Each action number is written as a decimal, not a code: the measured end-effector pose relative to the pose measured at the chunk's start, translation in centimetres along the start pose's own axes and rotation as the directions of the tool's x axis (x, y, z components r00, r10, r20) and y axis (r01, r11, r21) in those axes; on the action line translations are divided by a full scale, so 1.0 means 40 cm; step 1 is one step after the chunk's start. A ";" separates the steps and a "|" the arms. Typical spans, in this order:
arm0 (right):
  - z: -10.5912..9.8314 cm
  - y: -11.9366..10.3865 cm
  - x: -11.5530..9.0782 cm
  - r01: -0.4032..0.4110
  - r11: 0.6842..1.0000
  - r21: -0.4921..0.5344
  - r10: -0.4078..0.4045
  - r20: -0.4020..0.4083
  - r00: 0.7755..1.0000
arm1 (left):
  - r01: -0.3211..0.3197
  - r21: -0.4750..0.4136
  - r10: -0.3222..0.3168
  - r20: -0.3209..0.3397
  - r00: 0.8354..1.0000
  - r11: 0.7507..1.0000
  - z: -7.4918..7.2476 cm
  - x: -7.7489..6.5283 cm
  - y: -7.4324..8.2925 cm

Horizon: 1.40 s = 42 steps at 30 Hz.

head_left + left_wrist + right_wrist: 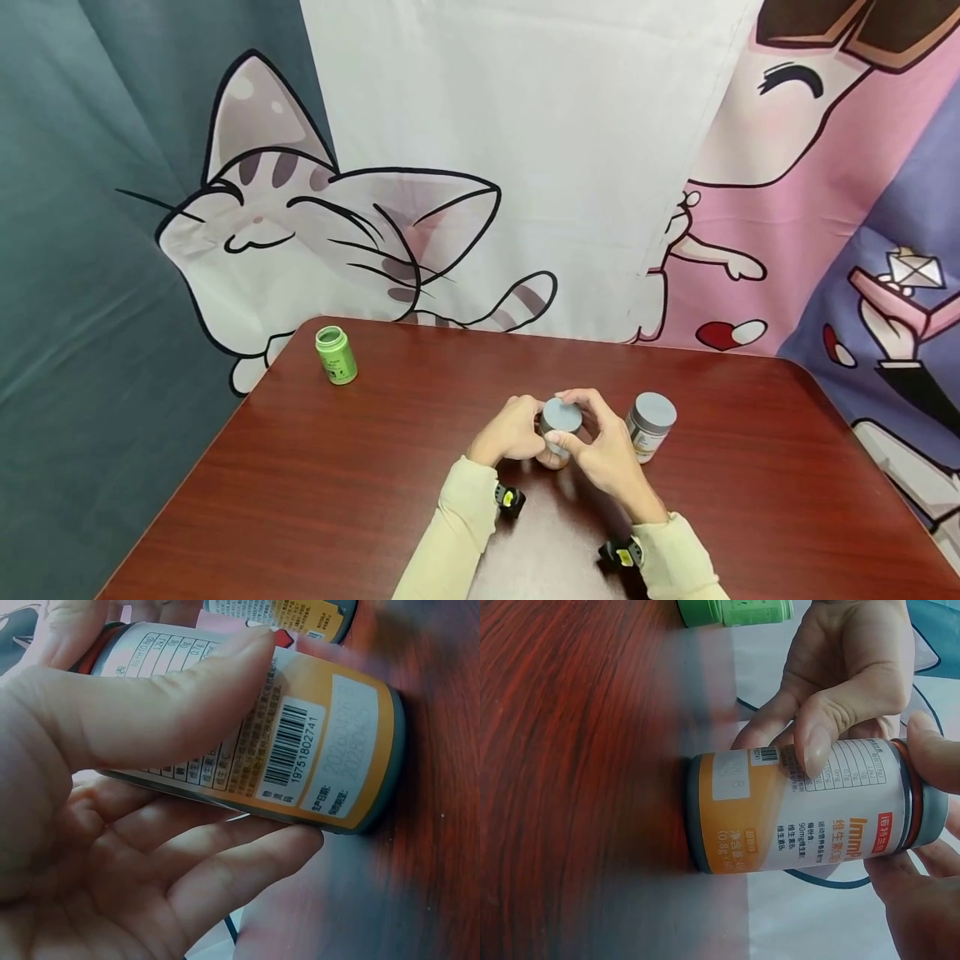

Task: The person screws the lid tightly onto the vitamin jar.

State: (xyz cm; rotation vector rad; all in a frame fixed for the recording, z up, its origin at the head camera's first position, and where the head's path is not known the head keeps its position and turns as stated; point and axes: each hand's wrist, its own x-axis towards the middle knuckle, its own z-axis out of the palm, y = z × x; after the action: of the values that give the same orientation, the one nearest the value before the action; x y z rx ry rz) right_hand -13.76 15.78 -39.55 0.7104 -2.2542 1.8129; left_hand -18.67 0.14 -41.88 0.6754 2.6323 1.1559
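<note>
A supplement bottle (795, 817) with a white and orange label and a grey lid (561, 414) stands between both hands over the table. My left hand (513, 429) holds the bottle's body, its thumb lying across the printed table on the label. My right hand (607, 457) grips the lid, thumb on the near side and fingers around the far side. A reddish-brown band shows just below the lid in the right wrist view. The left wrist view shows the barcode side of the bottle (292, 757); whether its base touches the table I cannot tell.
Right of the hands stands a second white bottle (651, 427) with a grey lid. A green bottle (337, 356) stands at the table's far left corner. The dark red wooden table (300, 500) ends at a cartoon-printed curtain (517, 108) behind.
</note>
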 end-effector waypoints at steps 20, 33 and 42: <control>-0.003 0.000 0.001 -0.063 0.998 0.020 0.063 -0.001 0.998 | 0.005 0.009 -0.005 -0.029 1.000 1.000 0.002 -0.002 0.005; 0.000 -0.002 -0.002 -0.078 0.997 0.004 0.078 -0.023 0.997 | 0.015 -0.009 -0.016 -0.045 0.999 1.000 0.003 -0.009 0.007; 0.005 0.003 -0.004 -0.069 0.998 0.003 0.069 -0.035 0.997 | 0.019 0.003 -0.019 -0.014 1.000 1.000 -0.001 -0.007 0.005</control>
State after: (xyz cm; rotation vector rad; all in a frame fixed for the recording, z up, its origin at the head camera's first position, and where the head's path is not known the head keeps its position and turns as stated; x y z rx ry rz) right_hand -13.63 15.64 -39.80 0.6037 -2.2818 1.8428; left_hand -18.39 0.09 -41.70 0.6444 2.6467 1.1552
